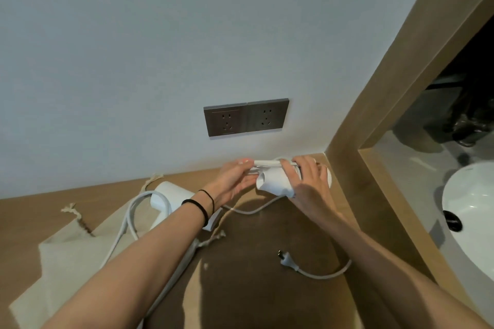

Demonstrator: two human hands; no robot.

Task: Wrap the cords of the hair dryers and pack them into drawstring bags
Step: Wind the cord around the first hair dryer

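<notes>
Together, left hand (231, 184) and right hand (307, 181) grip hair dryer (272, 181), second dryer (173, 196) on bag (66, 256), plug (287, 262) nearby

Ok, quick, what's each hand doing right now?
Left hand: grips the white plastic hair dryer.
Right hand: curled round the same hair dryer's body.

Hair dryer (274, 181) half under right hand (310, 181)
</notes>
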